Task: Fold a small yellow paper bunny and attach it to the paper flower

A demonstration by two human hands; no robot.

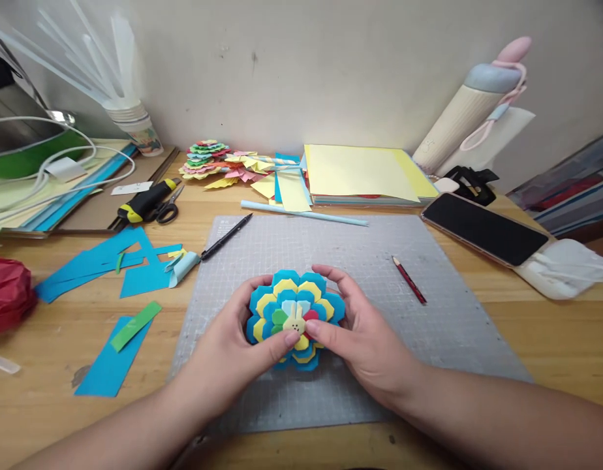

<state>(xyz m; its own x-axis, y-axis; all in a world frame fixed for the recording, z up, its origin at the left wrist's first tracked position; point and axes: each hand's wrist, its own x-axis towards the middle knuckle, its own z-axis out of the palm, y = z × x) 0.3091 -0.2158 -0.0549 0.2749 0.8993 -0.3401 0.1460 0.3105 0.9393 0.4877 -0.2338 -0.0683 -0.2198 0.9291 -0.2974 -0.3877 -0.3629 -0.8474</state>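
A layered paper flower [286, 297] in blue and yellow is held above the grey cutting mat [380, 261]. At its middle sits a small pale disc with dots like a face, with green, red and light blue petals around it. My left hand [233, 339] grips the flower's left side, its thumb pressing near the disc. On the right side my right hand [365, 333] is closed on the flower too, thumb on the red petal. Most fingers of both hands are hidden behind the flower.
A black pen [226, 237], a pencil [409, 279] and a light blue paper tube [304, 213] lie around the mat. Blue paper scraps [108, 365] and scissors [167, 210] are at left. A phone [485, 228] lies at right, a paper stack [365, 173] behind.
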